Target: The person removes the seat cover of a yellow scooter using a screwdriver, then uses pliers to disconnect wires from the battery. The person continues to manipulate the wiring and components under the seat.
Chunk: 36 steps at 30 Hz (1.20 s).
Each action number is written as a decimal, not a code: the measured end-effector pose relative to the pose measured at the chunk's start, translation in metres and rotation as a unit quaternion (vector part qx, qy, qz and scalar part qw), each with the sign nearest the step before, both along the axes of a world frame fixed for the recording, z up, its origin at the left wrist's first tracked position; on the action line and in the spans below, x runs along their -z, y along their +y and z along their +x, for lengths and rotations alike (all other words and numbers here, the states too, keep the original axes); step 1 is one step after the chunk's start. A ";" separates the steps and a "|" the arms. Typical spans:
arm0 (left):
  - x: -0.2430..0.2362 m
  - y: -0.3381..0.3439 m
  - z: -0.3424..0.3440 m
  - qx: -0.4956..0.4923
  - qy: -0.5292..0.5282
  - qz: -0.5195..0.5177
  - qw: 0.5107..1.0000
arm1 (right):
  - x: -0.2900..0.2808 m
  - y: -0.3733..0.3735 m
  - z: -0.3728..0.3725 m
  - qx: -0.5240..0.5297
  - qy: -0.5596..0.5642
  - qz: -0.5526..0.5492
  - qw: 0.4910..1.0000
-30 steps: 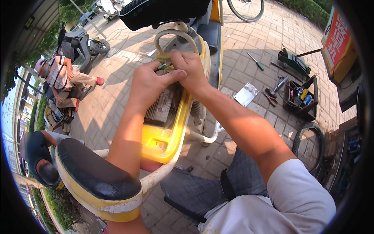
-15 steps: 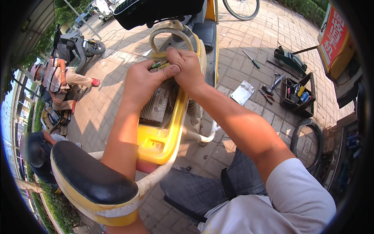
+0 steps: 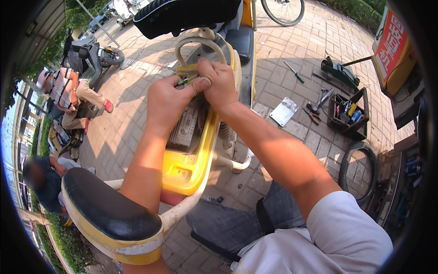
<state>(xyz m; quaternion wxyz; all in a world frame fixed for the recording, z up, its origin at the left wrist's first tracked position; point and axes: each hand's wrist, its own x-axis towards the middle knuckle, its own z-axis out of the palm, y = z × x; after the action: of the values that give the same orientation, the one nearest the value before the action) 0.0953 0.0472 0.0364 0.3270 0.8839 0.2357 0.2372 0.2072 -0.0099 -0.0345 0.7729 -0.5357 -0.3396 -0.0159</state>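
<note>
My left hand (image 3: 166, 102) is closed in a pinch, and a short bit of green wire (image 3: 182, 81) shows between its fingers. Pressed against its thumb is my right hand (image 3: 218, 84), also closed; what lies in its fingers is hidden. Both hands are above the open body of a yellow electric scooter (image 3: 182, 178). Below them a silvery, finned metal box (image 3: 185, 130) with a label sits in the opening. A cream tube loop (image 3: 200, 40) rises just beyond my fingers, and the black seat (image 3: 187, 16) is tipped up past it.
A padded black backrest (image 3: 109, 205) stands by my left forearm. On the paving to the right are a metal plate (image 3: 284, 112), pliers (image 3: 312, 116), a hammer (image 3: 319, 102), a screwdriver (image 3: 294, 71), a toolbox (image 3: 349, 112) and a tire (image 3: 359, 169). Two people sit at the left.
My hands stay together at nearly the same spot, with only slight finger movement. At the lower left, the seated person has shifted posture, and the view has moved a little.
</note>
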 end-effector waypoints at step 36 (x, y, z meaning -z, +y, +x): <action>-0.001 0.047 -0.015 0.084 0.002 -0.228 0.970 | -0.006 -0.013 0.012 -0.165 -0.114 -0.145 0.969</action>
<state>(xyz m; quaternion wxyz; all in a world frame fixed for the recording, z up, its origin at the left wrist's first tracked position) 0.0806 0.0946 0.0378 0.5384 0.8030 0.2091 0.1471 0.2187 -0.0224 -0.0283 0.6353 -0.5731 -0.5079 0.1002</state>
